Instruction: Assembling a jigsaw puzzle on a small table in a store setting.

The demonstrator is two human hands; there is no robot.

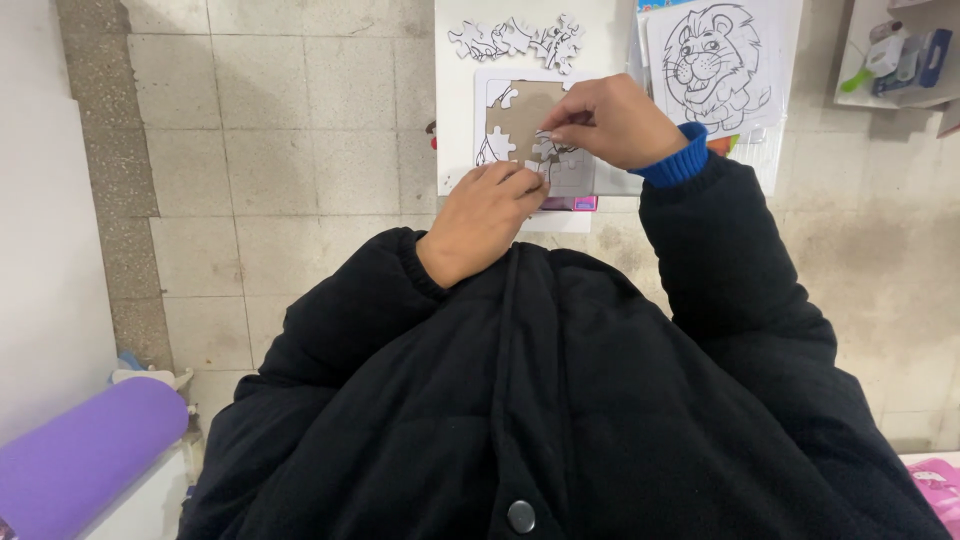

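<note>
Puzzle tray [500, 82], white frame with brown backing, lies flat on a small white table [455, 60]; part-filled, assembled pieces sit in its near half, brown backing bare at the far left. Loose pile of white pieces [515, 38] lies on the table just beyond the tray. Right hand [615, 120] pinches a small puzzle piece [546, 140] between thumb and fingertips, fingers curled, piece held flat over the tray's middle; too small to tell its long axis or which way it points. Left hand [485, 215] loosely curled, fingertips pressing the tray's near edge, nothing gripped. Lion line drawing [712, 55] lies right of the tray. Pale tiled floor [300, 130] below, purple roll [85, 450] at lower left, person in a black jacket [560, 400]
</note>
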